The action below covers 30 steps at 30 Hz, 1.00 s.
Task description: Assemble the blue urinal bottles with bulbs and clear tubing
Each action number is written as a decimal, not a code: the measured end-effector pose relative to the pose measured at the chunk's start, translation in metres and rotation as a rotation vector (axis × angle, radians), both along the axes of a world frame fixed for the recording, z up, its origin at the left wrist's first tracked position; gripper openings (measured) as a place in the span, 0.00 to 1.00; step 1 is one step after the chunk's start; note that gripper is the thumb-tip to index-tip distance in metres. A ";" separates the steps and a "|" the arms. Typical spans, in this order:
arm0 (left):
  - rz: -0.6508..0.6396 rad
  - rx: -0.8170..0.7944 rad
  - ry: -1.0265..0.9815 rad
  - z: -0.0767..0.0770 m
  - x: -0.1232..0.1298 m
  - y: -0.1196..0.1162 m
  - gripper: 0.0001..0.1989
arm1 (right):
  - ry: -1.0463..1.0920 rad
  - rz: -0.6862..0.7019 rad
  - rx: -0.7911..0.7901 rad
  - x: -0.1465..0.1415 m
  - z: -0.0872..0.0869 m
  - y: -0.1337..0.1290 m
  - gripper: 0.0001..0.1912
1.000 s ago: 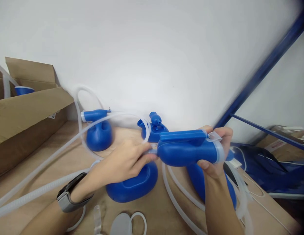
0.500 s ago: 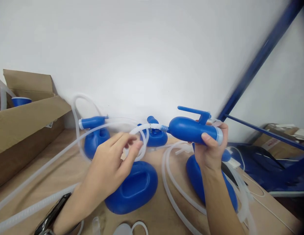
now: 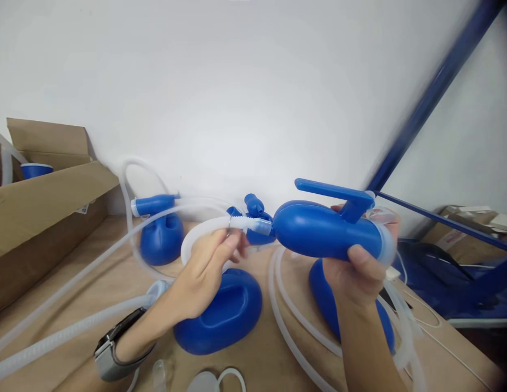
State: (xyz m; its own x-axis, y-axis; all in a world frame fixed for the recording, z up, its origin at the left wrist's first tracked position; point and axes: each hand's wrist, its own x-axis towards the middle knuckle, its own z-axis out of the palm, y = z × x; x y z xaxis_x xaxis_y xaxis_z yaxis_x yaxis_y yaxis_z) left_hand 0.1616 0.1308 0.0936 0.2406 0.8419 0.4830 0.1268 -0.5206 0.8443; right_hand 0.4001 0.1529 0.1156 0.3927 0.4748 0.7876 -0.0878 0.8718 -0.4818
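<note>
Blue bottle (image 3: 327, 231) held above the table (image 3: 269, 348), long axis left-right, neck toward left. Right hand (image 3: 357, 272) grips its body. Left hand (image 3: 208, 267) pinches white hose (image 3: 208, 231) right beside the neck joint.

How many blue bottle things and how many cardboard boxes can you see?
Blue bottles held in the hands: 1
Blue bottles on the table: 4
Cardboard boxes: 1
Total: 6
</note>
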 end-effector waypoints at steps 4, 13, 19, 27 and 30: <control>-0.161 -0.181 -0.159 0.003 0.001 0.001 0.21 | -0.003 0.006 0.023 0.004 -0.003 0.002 0.29; -0.358 -0.552 -0.373 0.004 0.017 -0.010 0.27 | -0.252 -0.033 0.165 0.005 -0.008 -0.008 0.28; -0.345 -0.780 -0.401 0.008 0.026 -0.015 0.29 | -0.359 0.140 0.237 -0.004 -0.004 -0.011 0.28; -0.291 -0.691 -0.427 -0.002 0.033 -0.015 0.27 | -0.349 0.035 0.213 -0.003 -0.008 -0.004 0.28; -0.225 -0.573 -0.424 -0.005 0.033 -0.013 0.28 | -0.320 -0.061 0.180 -0.002 -0.011 -0.004 0.28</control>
